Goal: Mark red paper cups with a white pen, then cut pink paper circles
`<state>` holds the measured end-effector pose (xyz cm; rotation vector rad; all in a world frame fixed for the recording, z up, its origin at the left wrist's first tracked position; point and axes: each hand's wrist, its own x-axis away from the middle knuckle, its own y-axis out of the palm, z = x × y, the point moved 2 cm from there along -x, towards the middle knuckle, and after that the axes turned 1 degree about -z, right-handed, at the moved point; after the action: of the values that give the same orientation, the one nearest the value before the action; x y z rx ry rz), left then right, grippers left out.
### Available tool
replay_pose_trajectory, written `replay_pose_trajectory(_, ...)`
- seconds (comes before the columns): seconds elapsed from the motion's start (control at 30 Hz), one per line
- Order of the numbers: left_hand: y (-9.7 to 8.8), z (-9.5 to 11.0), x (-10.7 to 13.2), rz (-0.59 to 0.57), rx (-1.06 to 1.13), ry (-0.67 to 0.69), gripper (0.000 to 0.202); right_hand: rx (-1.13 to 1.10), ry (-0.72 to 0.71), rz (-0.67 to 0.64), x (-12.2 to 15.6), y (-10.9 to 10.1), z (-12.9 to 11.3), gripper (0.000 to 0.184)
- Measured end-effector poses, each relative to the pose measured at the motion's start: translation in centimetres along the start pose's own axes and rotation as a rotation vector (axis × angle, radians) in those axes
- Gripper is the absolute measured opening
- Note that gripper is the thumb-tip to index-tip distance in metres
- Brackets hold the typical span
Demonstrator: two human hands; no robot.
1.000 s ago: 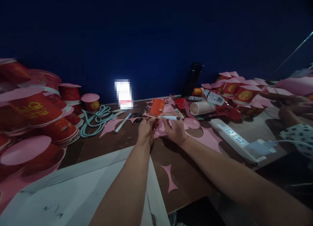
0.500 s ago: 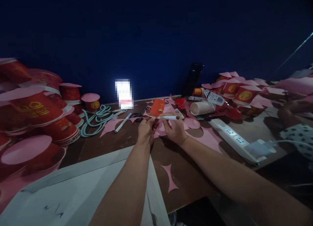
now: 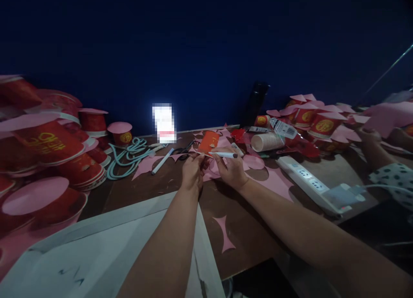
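Observation:
Pinched in my left hand (image 3: 192,171) is the edge of a small red paper cup (image 3: 209,141), its bottom tilted away from me. My right hand (image 3: 231,172) is closed on a white marker pen (image 3: 224,155) with a dark end, its left end at the cup's near rim. Both hands are close together, and some fingers are hidden behind the cup and pen. Around and under them lie pink paper offcuts (image 3: 274,184). Black scissors (image 3: 182,152) and a second white marker (image 3: 162,161) rest to the left of my left hand.
Red cups with pink discs (image 3: 56,143) pile up at left, more (image 3: 324,126) at right. A teal cord (image 3: 124,162), bright phone (image 3: 164,122), cup stack (image 3: 267,142), power strip (image 3: 303,179) and white board (image 3: 106,250) surround the hands. Another person's hand (image 3: 371,145) is at right.
My hands, the cup and the marker stay almost in place, with the cup shifted slightly. At right, the other person's hand has moved up toward the pink-topped cups.

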<state>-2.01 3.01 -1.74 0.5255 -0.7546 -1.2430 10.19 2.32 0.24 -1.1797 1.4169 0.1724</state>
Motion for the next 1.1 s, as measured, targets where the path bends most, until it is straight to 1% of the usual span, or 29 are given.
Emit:
replay_pose_trajectory(0.13,-0.11,0.11,0.20,0.006,0.051,-0.027,0.013,-0.030,-0.013,-0.013,-0.02,-0.01,-0.27,0.015)
replay_pose_trajectory(0.27,-0.32,-0.04,0.13,-0.014,0.089,-0.035,0.012,-0.054,0.022,0.054,-0.20,-0.37,-0.30,0.017)
replay_pose_trajectory(0.37,-0.42,-0.18,0.00,0.005,0.091,-0.051,0.009,-0.064,0.053,0.113,-0.30,-0.67,-0.15,0.018)
replay_pose_trajectory(0.43,-0.41,-0.20,-0.05,0.011,0.091,-0.051,0.007,-0.070,0.053,0.121,-0.30,-0.73,-0.13,0.018)
replay_pose_trajectory(0.57,-0.33,-0.13,0.01,0.008,0.086,-0.044,0.008,-0.066,0.032,0.097,-0.24,-0.57,-0.38,0.016)
replay_pose_trajectory(0.73,-0.21,0.02,0.20,0.015,0.067,-0.042,0.009,-0.033,0.006,0.035,-0.16,-0.23,-0.61,0.013)
replay_pose_trajectory(1.1,-0.19,0.10,0.21,0.021,0.052,-0.029,0.015,0.000,-0.001,0.037,0.07,-0.14,-0.13,0.014)
